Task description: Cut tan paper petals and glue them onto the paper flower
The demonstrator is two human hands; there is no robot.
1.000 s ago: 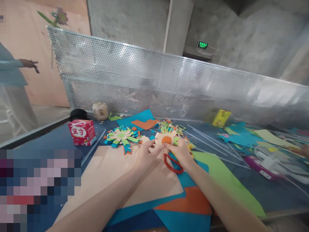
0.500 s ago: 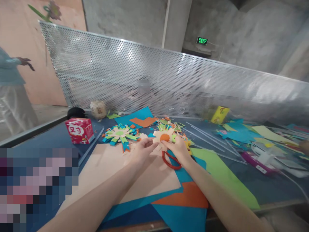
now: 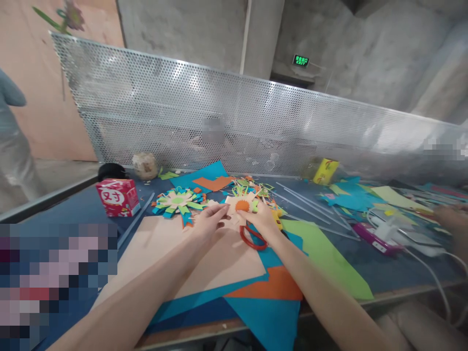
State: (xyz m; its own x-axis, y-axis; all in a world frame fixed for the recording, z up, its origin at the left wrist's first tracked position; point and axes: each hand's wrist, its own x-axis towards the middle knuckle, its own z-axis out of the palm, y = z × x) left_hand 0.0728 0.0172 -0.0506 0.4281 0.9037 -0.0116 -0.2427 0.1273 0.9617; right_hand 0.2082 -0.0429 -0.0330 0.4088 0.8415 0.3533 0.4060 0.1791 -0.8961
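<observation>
My left hand point(image 3: 208, 223) and my right hand point(image 3: 260, 220) meet at a beige paper flower with an orange centre point(image 3: 240, 205), each pinching an edge of it. Red-handled scissors point(image 3: 252, 237) lie just below my right hand, their loop showing under the fingers; I cannot tell whether the hand grips them. A finished paper flower in beige, green and blue point(image 3: 178, 200) lies to the left on the blue table point(image 3: 73, 209). A beige sheet point(image 3: 204, 263) lies under my left forearm.
A red box point(image 3: 117, 196), a dark round thing point(image 3: 110, 171) and a pale ball point(image 3: 144, 165) stand at the left. Green point(image 3: 325, 258), teal point(image 3: 270, 319) and orange sheets overhang the front edge. Clear rods point(image 3: 303, 204), a yellow box point(image 3: 325, 171), another person's hand point(image 3: 451, 219) at right. A perforated metal screen point(image 3: 256, 126) closes the back.
The view has drifted so everything sits further left and lower. My hands stay on the flower. The person at far left has dropped their arm, and a blurred hand appeared at the right edge.
</observation>
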